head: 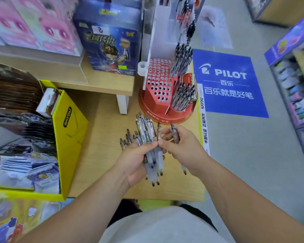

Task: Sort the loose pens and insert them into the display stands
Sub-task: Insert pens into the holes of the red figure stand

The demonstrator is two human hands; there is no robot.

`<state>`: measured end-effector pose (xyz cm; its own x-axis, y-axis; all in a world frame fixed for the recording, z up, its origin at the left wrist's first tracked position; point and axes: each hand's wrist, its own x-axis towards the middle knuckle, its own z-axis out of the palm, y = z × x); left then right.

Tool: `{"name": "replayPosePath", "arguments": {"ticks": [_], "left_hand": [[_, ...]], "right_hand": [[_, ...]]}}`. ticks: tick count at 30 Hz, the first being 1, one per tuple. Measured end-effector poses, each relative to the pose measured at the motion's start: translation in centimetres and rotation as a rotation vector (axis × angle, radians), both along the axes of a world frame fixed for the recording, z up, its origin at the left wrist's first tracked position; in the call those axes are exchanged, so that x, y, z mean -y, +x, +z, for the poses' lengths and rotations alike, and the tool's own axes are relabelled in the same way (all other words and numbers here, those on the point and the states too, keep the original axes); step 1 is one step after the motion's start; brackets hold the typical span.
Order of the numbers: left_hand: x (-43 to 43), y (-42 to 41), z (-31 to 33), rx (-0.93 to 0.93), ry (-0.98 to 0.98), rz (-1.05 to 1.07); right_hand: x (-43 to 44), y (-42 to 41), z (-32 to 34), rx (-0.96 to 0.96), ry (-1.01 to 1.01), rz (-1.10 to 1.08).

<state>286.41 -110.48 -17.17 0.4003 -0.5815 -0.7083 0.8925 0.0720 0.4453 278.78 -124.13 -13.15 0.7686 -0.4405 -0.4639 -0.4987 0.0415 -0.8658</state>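
Landmark = red display stand (157, 106), on the worktop (98, 137) at its far right corner.

- Left grip (139, 158): just in front of the stand, fingers curled round a bundle of pens (146, 130). Clicker ends fan up toward the stand base, tips point back at the person.
- Right grip (181, 146): in front of the stand too, just right of the left one, fingertips nearly touching it. It's closed on a single pen (174, 133), darker barrel, top end aimed at the stand.
- One more pen (158, 130) stands between the two grips; can't tell which one holds it.
- Loose pens (125, 140) lie on the worktop in front-left of the stand, right beside the left grip.
- Stand's left face: rows of open holes. Right side: a cluster of inserted pens (182, 97), another cluster (182, 57) on the tier above.
- Left of the stand: blue box (111, 44) on a wooden riser (95, 81). Further left: yellow carton (68, 123).
- Right of the stand, down on the floor: blue Pilot sticker (230, 83).
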Motion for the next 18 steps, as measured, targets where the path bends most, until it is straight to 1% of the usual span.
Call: {"name": "replayPosePath", "arguments": {"ticks": [4, 6, 11, 15, 18], "left_hand": [[2.5, -2.0, 1.4, 0.019, 0.038, 0.050], [4.3, -3.6, 2.4, 0.044, 0.066, 0.063], [10.1, -8.5, 3.8, 0.113, 0.157, 0.154], [14.2, -12.5, 4.5, 0.132, 0.190, 0.272], [15.8, -14.5, 5.4, 0.134, 0.200, 0.352]], "right_hand": [[2.5, -1.7, -0.4, 0.097, 0.067, -0.066], [4.3, -2.8, -0.7, 0.129, 0.099, -0.051], [10.5, -5.9, -1.8, 0.088, 0.115, 0.130], [15.0, -8.1, -1.3, 0.052, 0.160, 0.281], [17.1, -9.1, -0.5, 0.041, 0.285, 0.290]]}}
